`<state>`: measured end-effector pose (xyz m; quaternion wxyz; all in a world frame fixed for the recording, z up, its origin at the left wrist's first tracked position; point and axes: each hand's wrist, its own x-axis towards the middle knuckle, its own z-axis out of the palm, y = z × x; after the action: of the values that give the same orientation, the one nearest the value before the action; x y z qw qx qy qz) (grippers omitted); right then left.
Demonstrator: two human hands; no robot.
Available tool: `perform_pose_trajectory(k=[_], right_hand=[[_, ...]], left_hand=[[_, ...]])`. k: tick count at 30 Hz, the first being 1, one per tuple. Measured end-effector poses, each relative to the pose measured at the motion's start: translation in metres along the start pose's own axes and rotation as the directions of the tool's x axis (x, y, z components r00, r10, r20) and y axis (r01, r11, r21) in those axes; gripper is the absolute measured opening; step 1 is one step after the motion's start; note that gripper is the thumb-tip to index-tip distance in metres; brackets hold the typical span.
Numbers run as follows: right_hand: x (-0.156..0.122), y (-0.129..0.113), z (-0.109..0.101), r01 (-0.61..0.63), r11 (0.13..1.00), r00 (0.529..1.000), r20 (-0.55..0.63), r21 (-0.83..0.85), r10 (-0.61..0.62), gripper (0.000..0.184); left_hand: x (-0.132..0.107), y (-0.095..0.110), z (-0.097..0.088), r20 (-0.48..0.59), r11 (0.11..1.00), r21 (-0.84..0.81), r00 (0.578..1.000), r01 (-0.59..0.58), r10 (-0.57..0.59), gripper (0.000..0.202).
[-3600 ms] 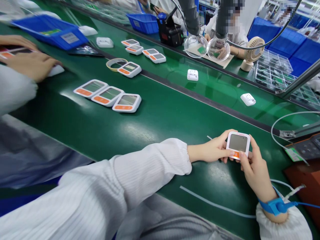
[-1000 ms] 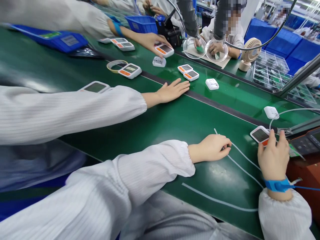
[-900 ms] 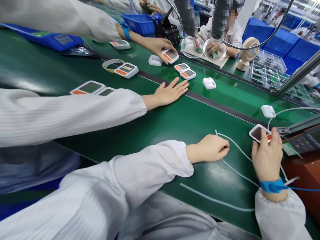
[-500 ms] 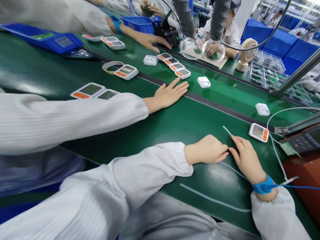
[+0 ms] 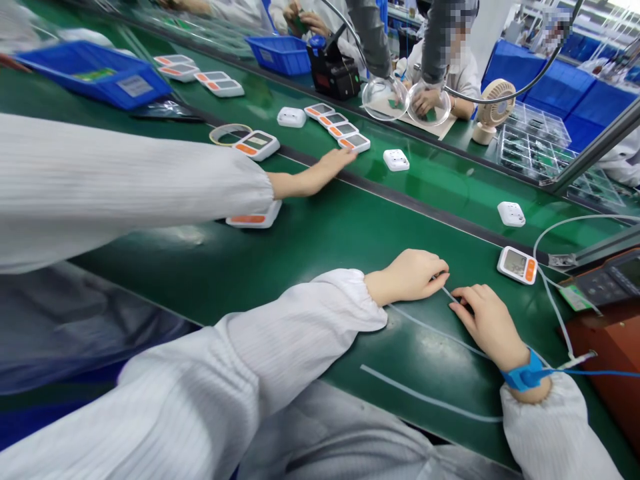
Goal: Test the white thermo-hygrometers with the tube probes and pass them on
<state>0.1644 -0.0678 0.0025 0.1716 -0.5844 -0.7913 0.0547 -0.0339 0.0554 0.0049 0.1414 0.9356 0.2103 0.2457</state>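
Observation:
My left hand (image 5: 410,277) rests on the green belt (image 5: 320,253) with its fingers curled. My right hand (image 5: 487,320), with a blue wrist strap (image 5: 523,375), lies just right of it, fingers bent down. Both pinch a thin white tube (image 5: 447,293) where the fingertips almost meet. A white device with an orange side and a lit screen (image 5: 517,265) lies flat on the belt to the right of my hands, and neither hand touches it. A second length of white tube (image 5: 425,398) lies nearer me.
A co-worker's white sleeve (image 5: 125,180) crosses from the left, with that hand (image 5: 325,170) at a row of devices (image 5: 340,127). White boxes (image 5: 396,160) (image 5: 511,213), a tape ring (image 5: 230,133) and a blue bin (image 5: 100,73) are further off. A reddish instrument (image 5: 610,320) stands on the right.
My right hand set the device on the belt at the right and came back to the tube beside my left hand. The co-worker's hand reached further to the row of devices.

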Motion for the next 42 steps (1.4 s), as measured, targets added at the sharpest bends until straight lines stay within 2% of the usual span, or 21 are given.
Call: perform_pose_trajectory(k=[6,8,10,11,12,14,16,17,18,19,20,21,22,27,29,31,34,36,39,41,42], right_hand=[[0.000,0.000,0.006,-0.126,0.982,0.981,-0.132,0.143,0.145,0.037],[-0.001,0.003,0.007,-0.166,0.967,0.966,-0.164,0.192,0.198,0.037],[-0.002,0.005,0.008,-0.191,0.956,0.956,-0.178,0.224,0.233,0.033],[-0.002,0.006,0.009,-0.197,0.952,0.953,-0.181,0.235,0.242,0.031],[-0.002,0.007,0.009,-0.203,0.948,0.950,-0.184,0.245,0.251,0.028],[0.000,0.006,0.010,-0.200,0.946,0.948,-0.193,0.256,0.253,0.027],[0.002,0.005,0.011,-0.179,0.952,0.953,-0.195,0.249,0.231,0.032],[0.003,0.004,0.011,-0.164,0.957,0.958,-0.194,0.240,0.213,0.036],[0.004,0.004,0.011,-0.148,0.962,0.962,-0.192,0.230,0.194,0.039],[0.004,0.003,0.011,-0.135,0.966,0.965,-0.190,0.220,0.179,0.041],[0.004,0.002,0.011,-0.127,0.969,0.968,-0.188,0.214,0.168,0.044],[0.004,0.001,0.011,-0.121,0.969,0.968,-0.190,0.214,0.163,0.046],[0.004,0.000,0.011,-0.119,0.968,0.968,-0.193,0.220,0.163,0.047],[0.003,-0.005,0.006,-0.140,0.957,0.927,-0.305,0.255,0.217,0.037],[0.003,-0.007,0.002,-0.142,0.957,0.905,-0.358,0.253,0.229,0.034],[0.003,-0.010,-0.002,-0.119,0.960,0.897,-0.388,0.252,0.213,0.032],[0.002,-0.013,-0.005,-0.042,0.968,0.902,-0.408,0.248,0.143,0.031],[0.002,-0.014,-0.005,-0.014,0.969,0.896,-0.428,0.246,0.121,0.029],[0.001,-0.013,-0.003,-0.019,0.966,0.884,-0.448,0.257,0.137,0.025],[0.000,-0.012,-0.004,-0.001,0.962,0.886,-0.446,0.272,0.127,0.030],[0.000,-0.011,-0.004,0.016,0.961,0.887,-0.448,0.276,0.114,0.033]], left_hand=[[0.008,-0.007,-0.011,0.059,0.991,0.037,0.990,0.128,-0.130,0.028],[0.010,-0.022,-0.025,0.048,0.964,0.135,0.970,0.231,-0.239,0.028],[0.008,-0.045,-0.046,-0.016,0.884,0.273,0.920,0.380,-0.391,0.031],[0.003,-0.059,-0.057,-0.107,0.799,0.334,0.862,0.500,-0.495,0.035],[-0.003,-0.075,-0.069,-0.193,0.682,0.363,0.767,0.635,-0.612,0.039],[-0.020,-0.106,-0.090,-0.336,0.403,0.340,0.510,0.850,-0.792,0.051],[-0.038,-0.132,-0.105,-0.380,0.218,0.282,0.318,0.934,-0.869,0.064],[-0.045,-0.141,-0.110,-0.348,0.157,0.260,0.244,0.953,-0.905,0.069],[-0.050,-0.148,-0.112,-0.309,0.119,0.249,0.195,0.961,-0.931,0.072],[-0.052,-0.151,-0.112,-0.277,0.107,0.247,0.176,0.963,-0.945,0.073],[-0.052,-0.151,-0.109,-0.254,0.115,0.254,0.181,0.960,-0.950,0.073],[-0.049,-0.148,-0.106,-0.245,0.144,0.271,0.212,0.952,-0.946,0.072],[-0.045,-0.142,-0.100,-0.244,0.191,0.295,0.267,0.936,-0.932,0.069],[-0.016,-0.097,-0.070,-0.160,0.539,0.433,0.650,0.722,-0.743,0.051],[-0.009,-0.084,-0.063,-0.106,0.621,0.448,0.728,0.643,-0.677,0.050],[-0.007,-0.078,-0.061,-0.071,0.642,0.440,0.737,0.628,-0.672,0.053],[-0.010,-0.084,-0.066,0.027,0.685,0.387,0.734,0.618,-0.678,0.060],[-0.013,-0.091,-0.071,0.076,0.741,0.357,0.773,0.569,-0.630,0.062],[-0.012,-0.092,-0.075,0.103,0.831,0.283,0.847,0.478,-0.522,0.050],[-0.006,-0.078,-0.072,0.101,0.864,0.061,0.858,0.501,-0.504,0.040],[-0.002,-0.067,-0.070,0.097,0.835,-0.129,0.844,0.535,-0.527,0.038]])
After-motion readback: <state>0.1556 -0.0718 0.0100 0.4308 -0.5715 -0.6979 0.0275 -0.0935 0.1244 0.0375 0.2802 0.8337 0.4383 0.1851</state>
